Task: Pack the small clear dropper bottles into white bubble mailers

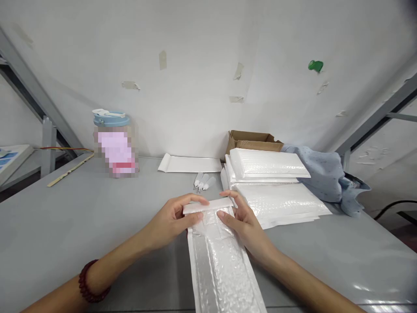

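Observation:
A white bubble mailer (224, 265) lies lengthwise before me, its near end running out of the bottom of the view. My left hand (177, 215) pinches the mailer's far left corner, thumb on top near the flap. On the far right corner, my right hand (243, 219) grips too, with its thumb on the film and index finger over the folded edge. Just beyond the hands are several small clear, white-tipped pieces (203, 180). To the right, close to my right hand, sits a stack of similar bubble mailers (283, 198).
Against the wall, a flat white mailer (193, 164) lies at the back. Behind the stack stands an open cardboard box (254, 141), with bluish cloth (319, 171) beside it. A blue-lidded container (111, 118), partly blurred, and a thin wooden strip (70, 169) are at left.

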Available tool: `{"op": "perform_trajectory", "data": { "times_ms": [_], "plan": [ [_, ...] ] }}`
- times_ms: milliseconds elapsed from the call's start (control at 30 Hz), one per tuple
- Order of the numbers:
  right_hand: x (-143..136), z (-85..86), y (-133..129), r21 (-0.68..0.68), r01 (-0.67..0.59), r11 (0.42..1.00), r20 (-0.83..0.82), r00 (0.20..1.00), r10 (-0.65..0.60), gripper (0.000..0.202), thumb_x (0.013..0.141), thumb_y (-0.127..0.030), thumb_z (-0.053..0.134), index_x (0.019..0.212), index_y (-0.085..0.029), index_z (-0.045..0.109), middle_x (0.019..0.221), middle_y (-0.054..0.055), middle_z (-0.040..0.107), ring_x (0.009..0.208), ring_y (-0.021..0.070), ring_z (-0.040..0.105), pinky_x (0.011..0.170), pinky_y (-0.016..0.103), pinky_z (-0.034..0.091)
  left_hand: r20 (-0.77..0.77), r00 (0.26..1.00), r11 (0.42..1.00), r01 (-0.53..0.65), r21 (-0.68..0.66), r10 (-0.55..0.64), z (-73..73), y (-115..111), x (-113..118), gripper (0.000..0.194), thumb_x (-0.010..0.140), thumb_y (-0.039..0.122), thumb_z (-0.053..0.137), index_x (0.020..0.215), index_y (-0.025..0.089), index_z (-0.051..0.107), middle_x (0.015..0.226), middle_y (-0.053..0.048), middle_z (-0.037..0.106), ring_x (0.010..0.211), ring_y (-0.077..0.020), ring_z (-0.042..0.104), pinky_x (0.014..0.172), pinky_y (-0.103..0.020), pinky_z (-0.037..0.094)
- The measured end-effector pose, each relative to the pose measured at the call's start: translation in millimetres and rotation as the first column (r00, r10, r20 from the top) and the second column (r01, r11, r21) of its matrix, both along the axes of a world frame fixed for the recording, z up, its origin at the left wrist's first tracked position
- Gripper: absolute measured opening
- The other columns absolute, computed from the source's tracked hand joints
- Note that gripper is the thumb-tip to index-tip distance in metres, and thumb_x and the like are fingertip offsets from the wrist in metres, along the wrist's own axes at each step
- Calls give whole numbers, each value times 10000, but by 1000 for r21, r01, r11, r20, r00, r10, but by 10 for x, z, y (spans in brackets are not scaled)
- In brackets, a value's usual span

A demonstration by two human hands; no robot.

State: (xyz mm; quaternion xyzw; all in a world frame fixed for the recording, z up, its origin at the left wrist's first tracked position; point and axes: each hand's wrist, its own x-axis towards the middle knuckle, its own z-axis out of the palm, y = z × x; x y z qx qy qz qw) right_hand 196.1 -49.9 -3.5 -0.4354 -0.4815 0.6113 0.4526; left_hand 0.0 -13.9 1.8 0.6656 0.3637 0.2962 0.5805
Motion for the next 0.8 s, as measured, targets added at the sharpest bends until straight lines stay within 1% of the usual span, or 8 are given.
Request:
{"op": "perform_trajectory", "data": {
  "times_ms": [133, 233, 300, 367, 467, 567, 667, 800],
  "plan": [
    [21, 10, 2, -78, -17, 997, -125, 992, 7, 244, 705, -362, 703, 797, -214, 533, 626, -45, 547, 540, 106, 517, 512, 220, 367, -36, 998, 998, 58, 3, -58, 84, 3, -77, 210, 793, 371, 600, 923, 222, 672, 787, -6, 623, 649, -130, 549, 601, -229, 434],
    [45, 6, 15, -164, -66, 984, -200, 979, 32, 229, 692, -345, 706, 784, -205, 550, 621, -44, 572, 526, 100, 520, 508, 212, 362, 24, 978, 972, 207, -110, -205, 163, 0, -129, 338, 709, 315, 692, 1036, 249, 638, 875, -13, 640, 733, -161, 588, 663, -256, 470],
    [53, 0, 35, -206, -99, 974, -227, 972, 51, 237, 675, -332, 712, 803, -200, 563, 625, -42, 596, 513, 95, 522, 504, 208, 365, 50, 965, 954, 263, -143, -258, 181, -5, -134, 461, 656, 255, 737, 1098, 269, 610, 935, -12, 643, 802, -177, 597, 722, -278, 482],
    [44, -7, 54, -236, -108, 966, -222, 974, 55, 236, 641, -299, 723, 793, -180, 587, 613, -41, 601, 499, 82, 513, 499, 197, 360, 30, 976, 971, 219, -98, -217, 166, -13, -107, 371, 679, 234, 719, 1042, 259, 642, 918, -6, 651, 810, -168, 593, 740, -272, 479],
    [5, -29, 54, -285, -164, 944, -268, 960, 85, 217, 654, -313, 674, 791, -158, 608, 620, -21, 616, 509, 94, 535, 501, 202, 374, 3, 994, 994, 107, 27, -107, 131, -16, -36, 125, 774, 288, 628, 855, 214, 688, 797, -3, 648, 721, -135, 562, 660, -228, 454],
    [-33, -77, 10, -277, -295, 915, -385, 906, 175, 341, 762, -445, 542, 915, -147, 607, 696, 35, 660, 516, 136, 592, 513, 244, 419, -1, 1000, 997, 6, 81, -6, 146, 14, 44, 191, 789, 354, 607, 728, 181, 658, 629, 13, 571, 569, -100, 465, 526, -204, 385],
    [-59, -146, -42, -261, -321, 911, -423, 886, 191, 499, 845, -536, 407, 948, -89, 605, 772, 98, 677, 520, 125, 617, 532, 237, 443, 36, 997, 998, -68, 16, 67, 206, 68, 185, 282, 772, 396, 618, 616, 165, 580, 473, 54, 396, 465, -75, 339, 461, -208, 306],
    [-91, -231, -84, -344, -363, 866, -425, 883, 201, 536, 878, -583, 329, 1049, -118, 532, 759, 99, 689, 562, 146, 660, 515, 217, 448, 121, 992, 977, -1, -211, 28, 244, 162, 538, 362, 775, 413, 606, 540, 174, 470, 400, 86, 278, 404, -63, 261, 445, -225, 272]
  ]
}}
